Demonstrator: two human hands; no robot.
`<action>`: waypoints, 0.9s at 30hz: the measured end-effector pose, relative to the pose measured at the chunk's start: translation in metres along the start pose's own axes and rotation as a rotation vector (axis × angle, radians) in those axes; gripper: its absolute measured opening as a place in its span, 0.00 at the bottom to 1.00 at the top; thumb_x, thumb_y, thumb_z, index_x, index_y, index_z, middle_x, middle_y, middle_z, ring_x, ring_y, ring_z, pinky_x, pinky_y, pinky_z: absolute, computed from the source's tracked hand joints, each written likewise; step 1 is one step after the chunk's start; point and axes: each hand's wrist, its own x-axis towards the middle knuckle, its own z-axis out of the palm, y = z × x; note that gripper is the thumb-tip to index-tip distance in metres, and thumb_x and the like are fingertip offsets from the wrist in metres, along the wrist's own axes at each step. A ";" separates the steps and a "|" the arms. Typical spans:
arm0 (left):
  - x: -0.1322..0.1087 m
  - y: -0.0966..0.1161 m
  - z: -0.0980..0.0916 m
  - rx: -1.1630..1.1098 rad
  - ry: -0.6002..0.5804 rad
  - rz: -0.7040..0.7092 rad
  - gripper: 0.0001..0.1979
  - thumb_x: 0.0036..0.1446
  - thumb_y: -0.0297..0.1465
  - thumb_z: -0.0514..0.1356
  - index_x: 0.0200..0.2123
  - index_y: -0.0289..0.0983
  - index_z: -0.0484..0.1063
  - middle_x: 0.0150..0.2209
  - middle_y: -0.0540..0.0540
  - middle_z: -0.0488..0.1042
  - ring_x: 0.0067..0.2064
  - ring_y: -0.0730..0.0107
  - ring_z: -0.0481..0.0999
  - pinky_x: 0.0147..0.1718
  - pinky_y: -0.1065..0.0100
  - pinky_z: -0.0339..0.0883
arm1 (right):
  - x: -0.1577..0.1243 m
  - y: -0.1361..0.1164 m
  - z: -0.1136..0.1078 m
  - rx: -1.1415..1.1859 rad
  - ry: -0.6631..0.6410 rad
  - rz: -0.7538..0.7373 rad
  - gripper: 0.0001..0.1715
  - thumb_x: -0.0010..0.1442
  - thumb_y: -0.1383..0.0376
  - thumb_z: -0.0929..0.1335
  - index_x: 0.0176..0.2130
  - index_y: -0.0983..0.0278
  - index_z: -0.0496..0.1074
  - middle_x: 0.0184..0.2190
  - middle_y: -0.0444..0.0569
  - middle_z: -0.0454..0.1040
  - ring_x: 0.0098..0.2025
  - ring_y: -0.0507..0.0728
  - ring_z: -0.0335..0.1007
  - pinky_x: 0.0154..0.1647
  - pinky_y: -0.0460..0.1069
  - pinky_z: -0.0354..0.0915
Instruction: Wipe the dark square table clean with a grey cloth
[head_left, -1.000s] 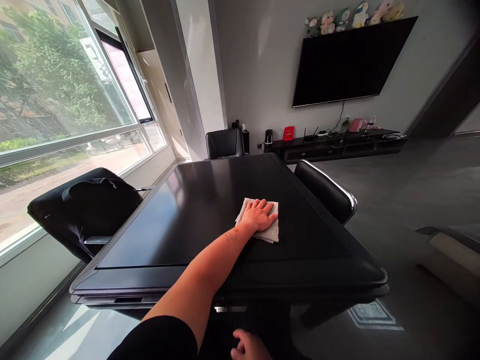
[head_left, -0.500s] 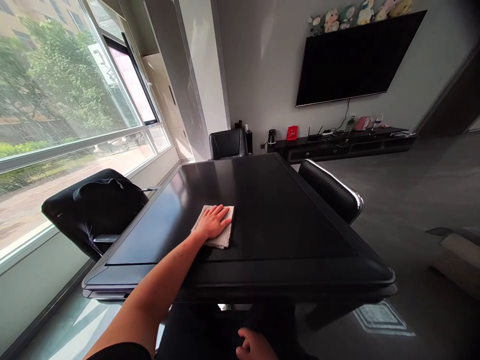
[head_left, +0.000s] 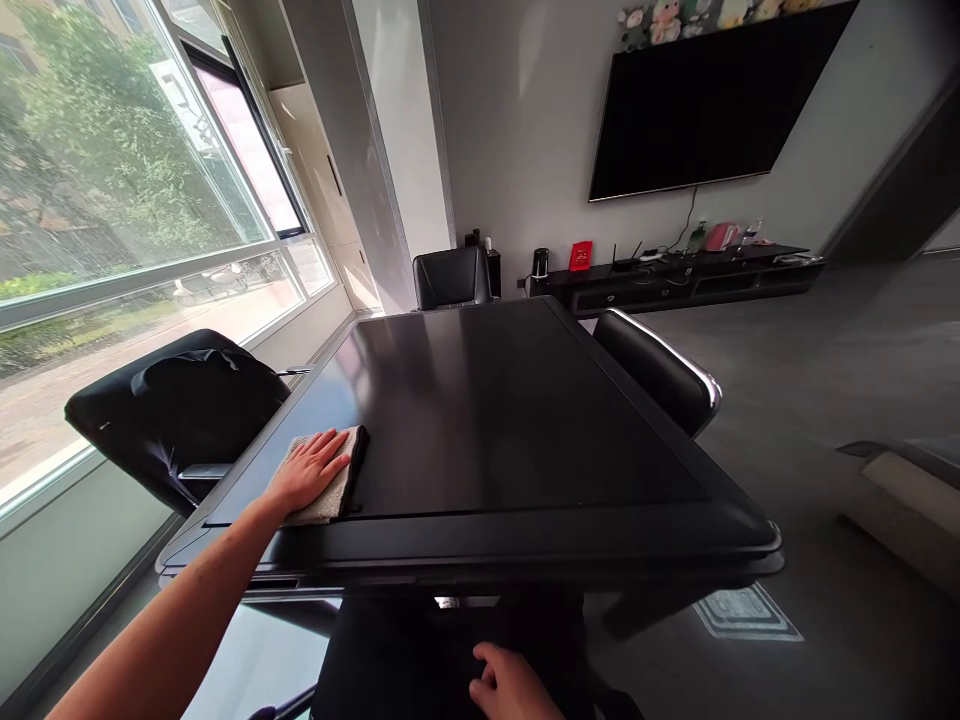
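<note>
A person's left hand (head_left: 311, 468) lies flat on a folded beige cloth (head_left: 343, 494) at the near left corner of a black desk (head_left: 487, 400). The fingers (head_left: 334, 445) are spread open and press down on the cloth rather than gripping it. The cloth sits just inside the desk's raised border, close to the left edge, with its right side showing beyond the fingertips. The bare forearm reaches in from the lower left.

The right hand (head_left: 514, 685) is low in the picture, beneath the desk's near edge and against something dark. Its fingers are loosely bent and hold nothing that shows.

Three black chairs stand around the desk: a leather office chair (head_left: 176, 405) on the left by the window (head_left: 112, 170), a chrome-trimmed chair (head_left: 660, 370) on the right, and a third chair (head_left: 452, 277) at the far end. On the grey back wall hangs a dark television (head_left: 712, 100) with plush toys (head_left: 675, 15) lined along its top. Below it a low black console (head_left: 675, 275) carries small items, among them a red box and a router.
</note>
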 end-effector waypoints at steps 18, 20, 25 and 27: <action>-0.019 -0.004 -0.003 0.081 0.031 0.012 0.39 0.79 0.53 0.39 0.85 0.47 0.57 0.84 0.41 0.56 0.85 0.47 0.51 0.82 0.44 0.50 | -0.008 -0.013 0.001 -0.026 0.004 0.000 0.30 0.72 0.66 0.72 0.71 0.65 0.80 0.54 0.55 0.86 0.60 0.64 0.82 0.63 0.53 0.70; -0.017 0.012 -0.006 0.073 0.055 0.046 0.40 0.80 0.55 0.38 0.84 0.44 0.58 0.82 0.37 0.59 0.84 0.46 0.54 0.82 0.42 0.52 | -0.011 -0.021 -0.003 -0.033 -0.017 0.001 0.30 0.73 0.66 0.72 0.71 0.66 0.80 0.54 0.56 0.87 0.60 0.65 0.82 0.62 0.54 0.71; -0.008 0.086 -0.013 0.069 0.079 0.138 0.40 0.81 0.55 0.37 0.83 0.43 0.60 0.80 0.34 0.60 0.83 0.43 0.55 0.81 0.41 0.52 | -0.014 -0.029 -0.009 -0.063 -0.026 -0.002 0.28 0.73 0.65 0.72 0.68 0.65 0.81 0.54 0.56 0.87 0.58 0.65 0.84 0.58 0.53 0.71; -0.003 0.125 -0.015 0.067 0.082 0.186 0.39 0.82 0.54 0.39 0.83 0.43 0.61 0.80 0.34 0.59 0.83 0.42 0.56 0.81 0.41 0.52 | -0.014 -0.028 -0.010 -0.067 -0.032 -0.005 0.28 0.73 0.65 0.72 0.68 0.64 0.81 0.54 0.55 0.88 0.58 0.64 0.84 0.57 0.52 0.71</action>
